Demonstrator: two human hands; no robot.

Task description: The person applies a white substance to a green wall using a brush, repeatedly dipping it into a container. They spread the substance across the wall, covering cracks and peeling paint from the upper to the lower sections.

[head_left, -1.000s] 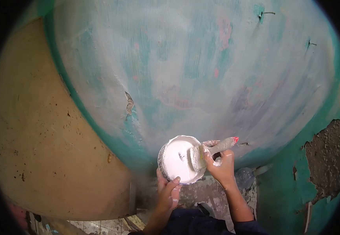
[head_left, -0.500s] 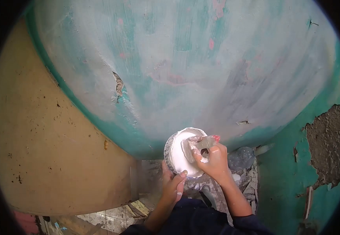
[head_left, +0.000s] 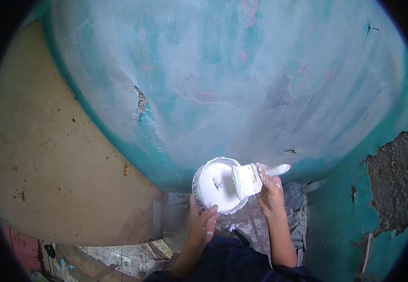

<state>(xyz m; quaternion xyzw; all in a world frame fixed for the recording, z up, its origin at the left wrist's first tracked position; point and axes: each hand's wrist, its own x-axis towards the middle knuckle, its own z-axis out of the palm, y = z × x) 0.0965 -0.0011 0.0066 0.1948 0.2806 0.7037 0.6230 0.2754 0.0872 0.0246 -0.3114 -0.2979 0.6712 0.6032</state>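
My left hand (head_left: 203,220) grips the near left side of a round tub (head_left: 197,188), its thumb over the rim. White paint (head_left: 213,185) fills the tub, with a small dark patch near its middle. In my right hand (head_left: 271,195) is a wide paintbrush (head_left: 248,181), its fingers closed around the base of the handle. The brush's bristles are coated white and hang at the tub's right rim, pointing left. Its whitened handle, with a reddish tip, sticks out to the upper right. White smears mark both hands.
Ahead rises a wall (head_left: 204,117) with patchy white over turquoise and a chipped gouge (head_left: 141,101). A tan panel (head_left: 72,155) stands on the left. The turquoise right wall has a bare patch (head_left: 394,181). A grey rounded object (head_left: 294,196) and rubble (head_left: 300,230) lie on the floor.
My right hand has drawn the paintbrush out of the tub's middle to its right rim and turned it, so its wide face shows. The tub has shifted slightly left.
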